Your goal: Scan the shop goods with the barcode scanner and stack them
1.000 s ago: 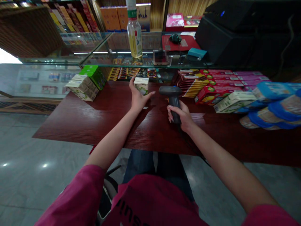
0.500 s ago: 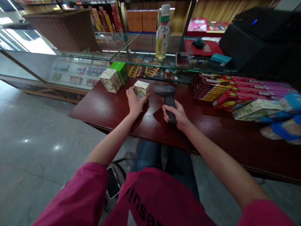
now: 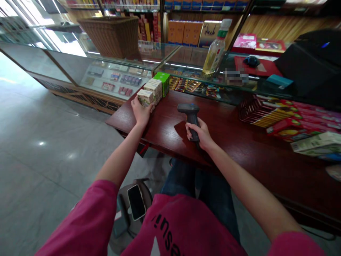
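My left hand [image 3: 141, 112] grips a small white-and-green carton [image 3: 145, 96] at the left end of the dark red counter [image 3: 165, 124]. That carton sits right in front of a row of similar white cartons [image 3: 153, 87], and bright green boxes [image 3: 163, 79] stand behind them. My right hand [image 3: 200, 133] is wrapped round the handle of a black barcode scanner [image 3: 192, 117], held above the counter with its head towards the left. Its cable drops behind my wrist.
A glass display case [image 3: 183, 58] runs behind the counter, with a bottle of yellow liquid [image 3: 213, 53] and a wicker basket [image 3: 113, 37] on top. Red and yellow packets [image 3: 262, 112] and boxes [image 3: 286, 121] line the right. A phone [image 3: 136, 202] lies on a stool beside my legs.
My left hand has carried the carton leftwards to the row of white cartons. My right hand still holds the scanner in much the same place. The view has shifted left.
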A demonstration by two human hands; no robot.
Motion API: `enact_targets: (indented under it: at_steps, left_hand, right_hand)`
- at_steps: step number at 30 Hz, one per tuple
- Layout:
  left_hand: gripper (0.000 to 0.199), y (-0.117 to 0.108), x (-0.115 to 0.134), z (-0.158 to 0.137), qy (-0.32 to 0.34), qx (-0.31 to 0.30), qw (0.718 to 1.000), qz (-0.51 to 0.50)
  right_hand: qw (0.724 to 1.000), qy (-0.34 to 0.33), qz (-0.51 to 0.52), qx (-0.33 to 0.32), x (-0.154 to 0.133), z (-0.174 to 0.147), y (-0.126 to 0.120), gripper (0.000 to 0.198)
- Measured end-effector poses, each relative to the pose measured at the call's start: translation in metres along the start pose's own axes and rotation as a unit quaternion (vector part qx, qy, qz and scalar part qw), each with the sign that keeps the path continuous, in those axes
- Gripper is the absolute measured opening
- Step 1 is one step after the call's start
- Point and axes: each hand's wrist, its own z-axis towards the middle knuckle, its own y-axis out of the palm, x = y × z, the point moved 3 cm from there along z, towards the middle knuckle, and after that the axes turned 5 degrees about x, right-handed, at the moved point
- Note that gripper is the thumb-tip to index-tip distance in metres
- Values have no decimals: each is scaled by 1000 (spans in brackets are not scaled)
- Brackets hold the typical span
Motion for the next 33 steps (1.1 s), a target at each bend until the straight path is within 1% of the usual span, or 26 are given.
enact_targets:
  at_steps: [3, 7, 8, 10, 12, 13, 14, 15, 16, 17, 19, 21, 24, 26, 29, 31, 33]
  left_hand:
    - [77, 13, -7, 11, -9, -10, 1000, -3]
    - [84, 26, -17, 19, -2, -34, 999, -17]
    - [89, 27, -18, 19, -2, -34, 999, -23]
    - [109, 22, -15, 16, -6, -12, 999, -36]
    - [130, 14, -2, 8, 16, 29, 998, -47]
    - [137, 10, 8, 1, 43, 44, 997, -50]
    - [140, 9, 21, -7, 82, 48, 994, -53]
    - [135, 10, 35, -17, 125, 32, 990, -56]
    - [127, 15, 50, -28, 158, 8, 985, -66]
    - [117, 22, 66, -42, 178, -23, 980, -82]
    - [101, 46, 96, -75, 204, -97, 967, -116]
    - [94, 78, 127, -113, 226, -176, 947, -147]
    - [89, 132, 175, -172, 278, -291, 896, -186]
    - [86, 166, 210, -207, 311, -350, 859, -209]
    - [79, 212, 266, -252, 345, -399, 815, -241]
    - [72, 239, 302, -281, 357, -410, 796, -264]
    - [65, 263, 331, -307, 363, -414, 784, -288]
  right_hand:
    - [1000, -1, 13, 15, -1, -1, -4, 43]
    - [999, -4, 27, 29, -5, -4, -10, 43]
    - [999, -4, 30, 34, -6, -6, -13, 43]
    - [998, -3, 33, 47, -9, -10, -23, 43]
    - [997, -5, 33, 65, -13, -18, -39, 43]
    - [997, -7, 31, 76, -16, -23, -49, 44]
    - [996, -9, 30, 88, -19, -28, -60, 45]
    - [994, -13, 30, 104, -22, -34, -73, 45]
    - [992, -20, 31, 122, -26, -41, -86, 46]
    - [989, -29, 31, 142, -30, -48, -100, 47]
    - [980, -54, 30, 189, -39, -63, -130, 47]
    - [968, -80, 31, 237, -48, -82, -158, 46]
    - [944, -113, 26, 308, -61, -114, -198, 44]
    - [928, -132, 15, 347, -68, -138, -221, 42]
    - [908, -154, -7, 389, -76, -172, -248, 41]
    - [895, -168, -15, 414, -79, -193, -260, 41]
    - [883, -178, -19, 434, -80, -210, -267, 40]
